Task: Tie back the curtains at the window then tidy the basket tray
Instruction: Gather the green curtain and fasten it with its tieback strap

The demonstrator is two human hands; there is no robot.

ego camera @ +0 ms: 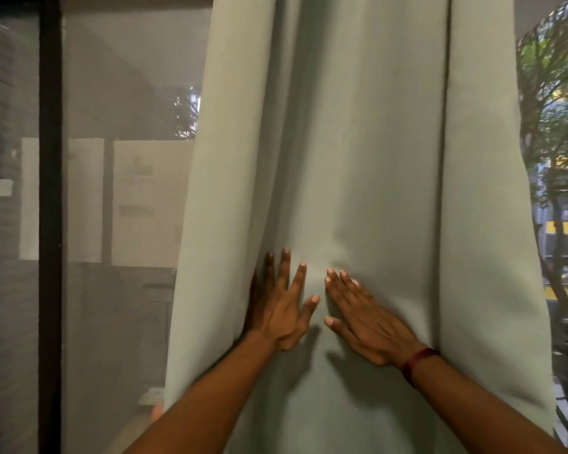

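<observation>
The pale green curtain (358,158) hung gathered between the dark window frame (50,224) and the trees (551,126) outside, with the left hand (282,303) spread flat on it and the right hand (368,326) flat too, fingers straight and close together. Neither hand gripped any cloth, so the folds would likely slip and fan out wide. No tie-back or basket tray showed in view — nothing at hand to bind the bunch.

This looks like a room in a home. A long pale green curtain (358,158) hangs beside a dark window frame (50,224) with a mesh screen (122,77), and trees (551,109) stand outside.
</observation>
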